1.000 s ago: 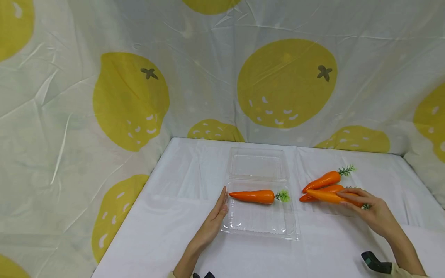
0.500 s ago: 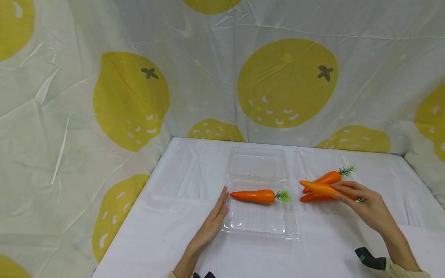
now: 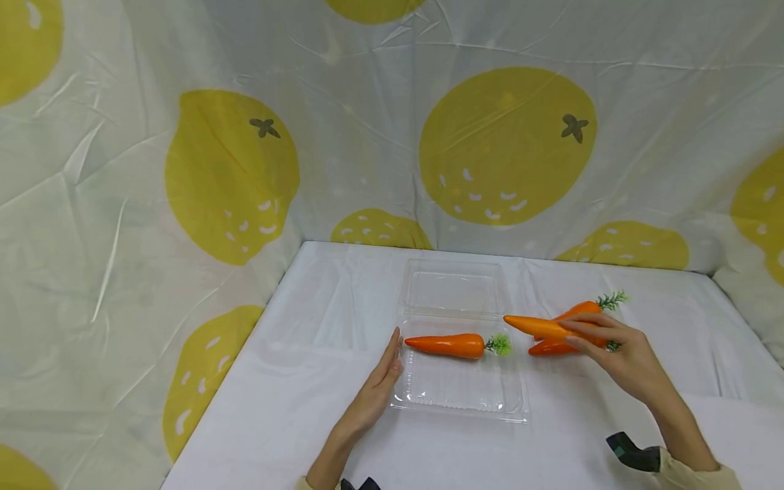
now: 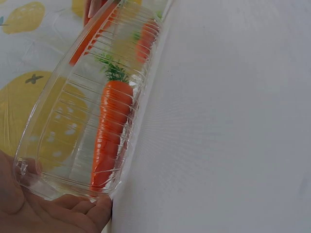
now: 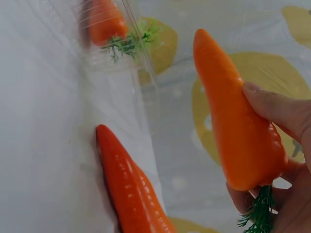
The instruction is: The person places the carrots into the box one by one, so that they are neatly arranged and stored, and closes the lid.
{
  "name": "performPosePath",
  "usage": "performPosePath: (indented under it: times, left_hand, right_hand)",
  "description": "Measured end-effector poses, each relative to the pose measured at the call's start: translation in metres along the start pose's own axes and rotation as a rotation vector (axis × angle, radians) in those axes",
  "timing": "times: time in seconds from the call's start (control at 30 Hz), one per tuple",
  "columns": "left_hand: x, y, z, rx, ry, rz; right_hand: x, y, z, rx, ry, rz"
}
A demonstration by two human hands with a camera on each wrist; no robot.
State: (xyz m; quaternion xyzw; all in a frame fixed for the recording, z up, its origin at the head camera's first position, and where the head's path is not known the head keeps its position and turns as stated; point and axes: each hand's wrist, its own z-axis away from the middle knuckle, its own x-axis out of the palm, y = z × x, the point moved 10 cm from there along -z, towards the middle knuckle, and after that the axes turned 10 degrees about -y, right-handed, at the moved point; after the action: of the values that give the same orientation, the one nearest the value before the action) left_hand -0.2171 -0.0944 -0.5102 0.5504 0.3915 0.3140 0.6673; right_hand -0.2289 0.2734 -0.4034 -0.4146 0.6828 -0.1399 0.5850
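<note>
A clear hinged plastic container (image 3: 456,388) lies with its lid folded back, and one orange carrot (image 3: 445,346) with light-green leaves rests inside it. My left hand (image 3: 370,396) lies against the container's left edge, its fingers fairly straight; in the left wrist view, fingers (image 4: 82,211) touch the container's end. With thumb and fingers my right hand (image 3: 618,354) holds a lighter orange carrot (image 5: 235,121) near its leafy end. That carrot is up off the table, its tip pointing left toward the container. Below it lie two other carrots, one behind (image 3: 578,310) and one in front (image 3: 551,348), both partly hidden.
White cloth (image 3: 306,381) covers the table. A curtain with yellow lemon prints (image 3: 355,136) hangs behind and on the left. The container's clear lid (image 3: 454,289) lies flat behind its base.
My right hand has lifted the lighter carrot from the other carrots and moved it left, so its tip is now beside the container's right edge. My left hand stays in place.
</note>
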Motion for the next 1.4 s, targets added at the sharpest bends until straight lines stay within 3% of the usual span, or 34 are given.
performPosePath:
  times: [0.4, 0.9, 1.1, 1.4]
  left_hand:
    - [0.000, -0.001, 0.001, 0.001, 0.001, -0.004]
    - [0.000, 0.000, 0.001, -0.001, -0.001, -0.006]
    - [0.000, 0.000, 0.000, 0.000, -0.005, -0.008]
    - [0.000, -0.001, 0.000, 0.005, -0.005, -0.004]
  right_hand:
    - [0.036, -0.027, -0.020, -0.030, -0.082, 0.003]
    - [0.078, -0.054, -0.036, -0.008, -0.173, -0.005]
    - [0.089, -0.061, -0.039, -0.002, -0.166, -0.017]
    - [0.103, -0.080, -0.041, -0.050, -0.137, 0.077]
